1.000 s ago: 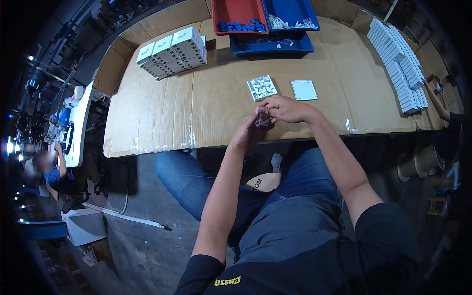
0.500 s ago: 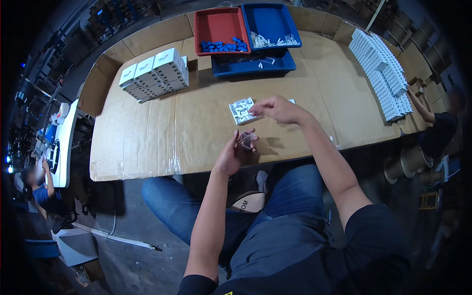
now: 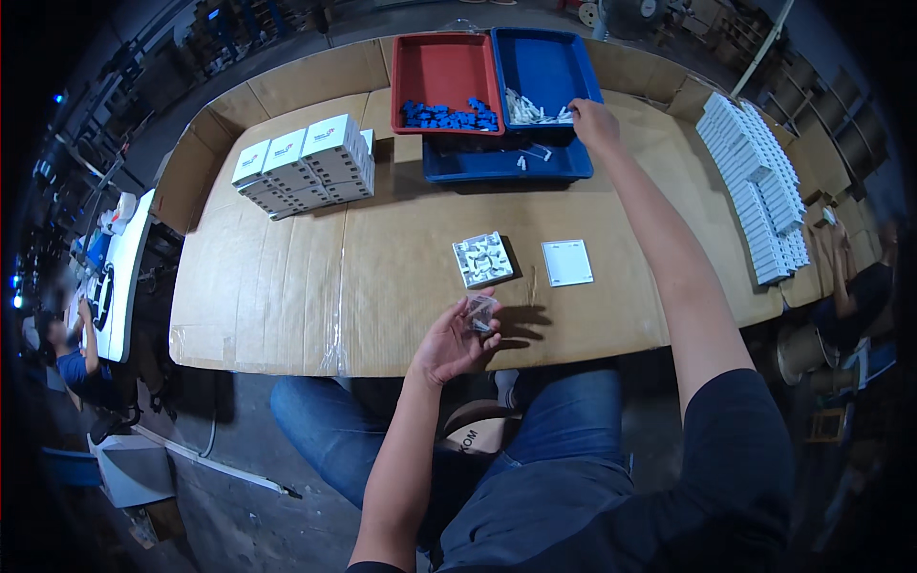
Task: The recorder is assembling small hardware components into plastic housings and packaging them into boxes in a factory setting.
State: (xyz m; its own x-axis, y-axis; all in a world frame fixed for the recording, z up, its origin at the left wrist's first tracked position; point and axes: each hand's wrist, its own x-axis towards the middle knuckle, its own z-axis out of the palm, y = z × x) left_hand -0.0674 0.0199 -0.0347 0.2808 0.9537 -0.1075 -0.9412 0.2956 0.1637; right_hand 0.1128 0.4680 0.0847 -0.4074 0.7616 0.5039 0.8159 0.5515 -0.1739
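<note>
My left hand (image 3: 454, 342), palm up near the table's front edge, holds a small clear plastic piece (image 3: 480, 311) between thumb and fingers. Just beyond it lies an open white square housing (image 3: 482, 260) with molded compartments inside. A flat white square cover (image 3: 567, 263) rests to its right, apart from it. My right hand (image 3: 596, 124) is reached out to the near right corner of the upper blue tray (image 3: 541, 65), beside small white plastic sticks (image 3: 523, 107). Its fingertips are pinched together; what they hold, if anything, is too small to make out.
A red tray (image 3: 444, 65) with blue parts (image 3: 449, 116) adjoins the blue one; a lower blue tray (image 3: 506, 174) sits beneath. Stacked white boxes (image 3: 306, 167) stand left, rows of white units (image 3: 755, 186) right. Cardboard walls edge the table. Co-workers sit at both sides.
My right hand has left the white housing and moved up to the blue tray, uncovering the flat cover. My left hand keeps the clear piece. The view has shifted slightly.
</note>
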